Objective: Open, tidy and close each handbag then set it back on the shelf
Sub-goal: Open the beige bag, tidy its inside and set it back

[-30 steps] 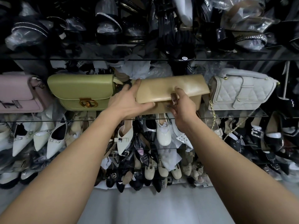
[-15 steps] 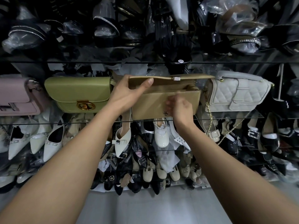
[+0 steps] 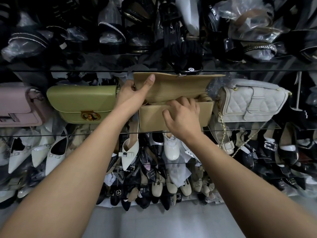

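Tan handbag (image 3: 171, 117) open, left hand (image 3: 132, 93) grip clamped on flap (image 3: 180, 83), right hand (image 3: 181, 114) fingers inside.

Under my right grip (image 3: 181, 115): tan handbag (image 3: 175, 117), matt leather look, metal clasp. Beside my left grip (image 3: 130, 93): olive handbag (image 3: 80, 100), smooth, glossy gold-metal clasp. Glass shelf (image 3: 51, 133).

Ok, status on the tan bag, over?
Left hand holding flap up. Right hand reaching inside tan bag, on the shelf. Nothing blocking.
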